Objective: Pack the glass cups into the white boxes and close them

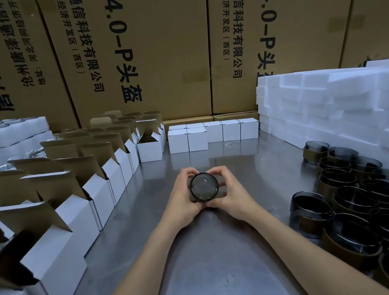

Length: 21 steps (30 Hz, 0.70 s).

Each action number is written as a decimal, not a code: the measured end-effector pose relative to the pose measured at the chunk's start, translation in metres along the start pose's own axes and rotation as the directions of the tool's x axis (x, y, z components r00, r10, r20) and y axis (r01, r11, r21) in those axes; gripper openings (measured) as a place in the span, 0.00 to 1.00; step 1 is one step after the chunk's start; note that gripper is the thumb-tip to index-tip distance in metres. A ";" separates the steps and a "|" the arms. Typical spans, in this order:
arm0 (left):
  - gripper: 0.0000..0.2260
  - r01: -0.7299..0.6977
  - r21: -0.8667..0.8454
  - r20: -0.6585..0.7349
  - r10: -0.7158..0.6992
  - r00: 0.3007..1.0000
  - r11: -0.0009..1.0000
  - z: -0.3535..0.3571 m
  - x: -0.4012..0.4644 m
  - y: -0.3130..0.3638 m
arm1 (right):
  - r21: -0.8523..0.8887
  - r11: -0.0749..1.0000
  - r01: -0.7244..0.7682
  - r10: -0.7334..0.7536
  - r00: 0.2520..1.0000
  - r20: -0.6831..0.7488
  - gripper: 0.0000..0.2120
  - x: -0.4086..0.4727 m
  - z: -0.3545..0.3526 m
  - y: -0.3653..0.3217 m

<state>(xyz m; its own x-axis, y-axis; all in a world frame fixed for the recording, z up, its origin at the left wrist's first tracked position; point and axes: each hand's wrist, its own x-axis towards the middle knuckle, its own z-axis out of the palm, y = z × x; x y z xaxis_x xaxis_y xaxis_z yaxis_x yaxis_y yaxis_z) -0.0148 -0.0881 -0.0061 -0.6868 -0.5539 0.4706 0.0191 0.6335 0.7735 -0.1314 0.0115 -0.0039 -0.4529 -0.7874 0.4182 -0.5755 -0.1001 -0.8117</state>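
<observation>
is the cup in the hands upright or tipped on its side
Tipped on its side: the glass cup shows a circular end to the camera, gripped between the left hand and right hand.

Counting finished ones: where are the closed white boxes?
In the head view, the closed white boxes sit centre-back on the metal table, between open boxes and foam stack.

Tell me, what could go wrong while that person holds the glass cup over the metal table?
The glass cup is held between the left hand and right hand above the bare steel table; a slip could crack it. Reaching right, an arm might knock the crowded cups.
</observation>
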 end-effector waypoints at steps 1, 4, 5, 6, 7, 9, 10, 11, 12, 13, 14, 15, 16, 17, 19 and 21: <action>0.29 -0.005 -0.001 0.004 0.005 1.000 1.000 0.000 0.000 0.000 | -0.001 1.000 0.002 -0.002 1.000 -0.001 0.30 0.000 0.000 0.000; 0.29 -0.020 -0.007 0.010 0.020 1.000 1.000 0.000 0.000 -0.002 | 0.002 1.000 0.002 -0.002 1.000 0.005 0.30 -0.001 -0.001 0.000; 0.29 -0.023 -0.011 0.013 0.023 1.000 1.000 0.000 0.000 -0.003 | 0.007 1.000 0.000 0.000 1.000 0.007 0.30 -0.001 -0.001 0.000; 0.30 -0.024 -0.015 0.018 0.024 1.000 1.000 0.000 0.000 -0.003 | 0.014 1.000 -0.003 0.003 1.000 0.007 0.30 -0.001 -0.001 0.000; 0.30 -0.025 -0.023 0.024 0.025 0.999 0.999 0.000 0.000 -0.003 | 0.024 1.000 -0.005 0.005 1.000 0.008 0.30 -0.001 -0.001 0.000; 0.30 -0.024 -0.046 0.036 0.026 0.999 0.999 0.000 0.000 -0.003 | 0.058 0.998 -0.011 0.011 1.000 0.001 0.30 0.001 -0.002 0.000; 0.30 -0.025 -0.054 0.040 0.027 0.999 0.998 0.000 0.001 -0.004 | 0.088 0.996 -0.024 0.025 1.000 -0.006 0.29 0.001 -0.002 0.000; 0.31 -0.024 -0.060 0.047 0.027 0.999 0.998 0.000 0.000 -0.004 | 0.123 0.991 -0.047 0.049 0.999 -0.013 0.29 0.001 -0.003 0.000; 0.33 -0.020 -0.064 0.060 0.024 0.998 0.998 -0.001 0.000 -0.004 | 0.159 0.985 -0.072 0.076 0.997 -0.019 0.27 0.001 -0.004 -0.001; 0.36 -0.010 -0.065 0.074 0.014 0.997 0.998 -0.001 -0.001 -0.004 | 0.199 0.975 -0.098 0.104 0.994 -0.018 0.25 0.000 -0.005 -0.001; 0.38 0.002 -0.058 0.080 0.003 0.997 0.998 -0.002 -0.002 -0.004 | 0.249 0.961 -0.123 0.130 0.991 -0.011 0.22 0.000 -0.006 -0.002; 0.40 0.008 -0.048 0.070 -0.004 0.998 0.999 -0.002 -0.002 -0.004 | 0.310 0.939 -0.151 0.159 0.987 0.000 0.19 0.001 -0.007 -0.002; 0.41 0.004 -0.039 0.046 -0.002 0.999 0.999 -0.002 -0.002 -0.003 | 0.369 0.911 -0.182 0.191 0.982 0.014 0.17 0.001 -0.008 -0.003; 0.40 -0.006 -0.028 0.014 0.007 1.000 1.000 -0.002 -0.002 -0.003 | 0.415 0.885 -0.212 0.219 0.975 0.031 0.15 0.001 -0.008 -0.004; 0.34 -0.022 -0.008 -0.053 0.021 0.998 1.000 -0.002 -0.002 0.000 | 0.428 0.869 -0.248 0.253 0.966 0.045 0.13 0.002 -0.010 -0.006; 0.30 -0.017 -0.013 -0.091 0.016 0.996 1.000 -0.002 -0.002 0.002 | 0.378 0.887 -0.266 0.265 0.963 0.054 0.13 0.003 -0.011 -0.006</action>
<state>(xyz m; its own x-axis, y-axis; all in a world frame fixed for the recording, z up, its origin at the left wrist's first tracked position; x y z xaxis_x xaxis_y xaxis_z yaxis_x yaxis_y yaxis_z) -0.0116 -0.0871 -0.0048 -0.6176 -0.5907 0.5193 0.0400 0.6358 0.7708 -0.1365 0.0160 0.0068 -0.5516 -0.8176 0.1649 -0.1322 -0.1095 -0.9852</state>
